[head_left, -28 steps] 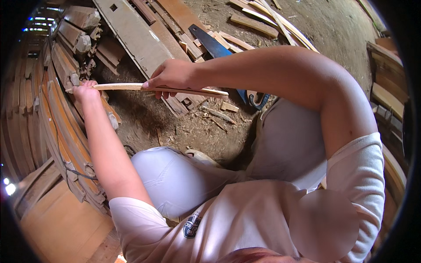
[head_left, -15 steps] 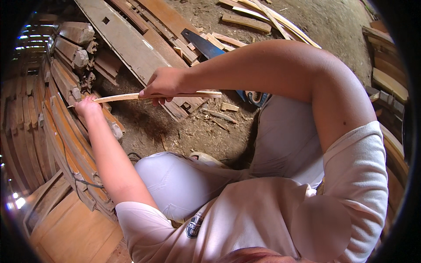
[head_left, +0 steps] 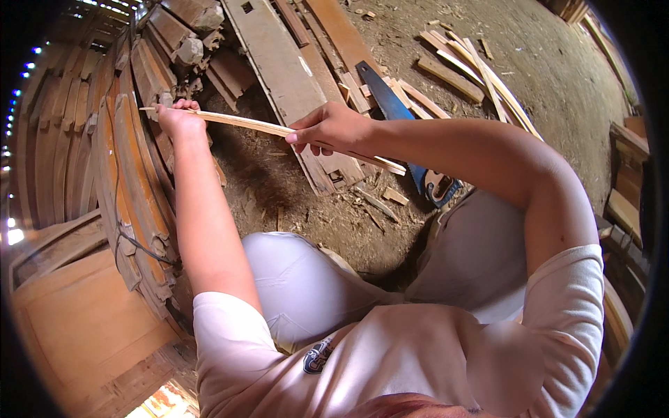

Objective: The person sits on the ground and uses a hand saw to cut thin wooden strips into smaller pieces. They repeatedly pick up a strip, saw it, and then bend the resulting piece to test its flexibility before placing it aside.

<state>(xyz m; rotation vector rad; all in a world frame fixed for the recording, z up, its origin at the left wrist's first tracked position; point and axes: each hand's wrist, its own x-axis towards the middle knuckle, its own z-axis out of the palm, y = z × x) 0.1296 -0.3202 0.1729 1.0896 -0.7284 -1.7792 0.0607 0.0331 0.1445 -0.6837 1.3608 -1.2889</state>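
A thin, pale wooden strip (head_left: 245, 123) stretches between my two hands, slanting down to the right above the dirt floor. My left hand (head_left: 182, 120) is closed around its left part, and a short tip pokes out beyond the fist. Thumb and fingers of my right hand (head_left: 332, 129) grip the strip past its middle. Its right end passes beneath my right wrist and shows again near a handsaw (head_left: 391, 104). That saw lies on the ground with a blue blade and a dark handle, partly covered by my forearm.
Stacked timber (head_left: 132, 181) stands close on my left, with a dark cord (head_left: 143, 249) hanging over it. A long grey board (head_left: 275, 76) with square holes lies ahead. Wood offcuts (head_left: 453, 78) are scattered at the far right, and an orange-brown panel (head_left: 83, 306) rests at lower left.
The view has shifted, so the surroundings sit further right. The strip now slopes downward to the right, where before it lay nearly level. Both hands keep their hold.
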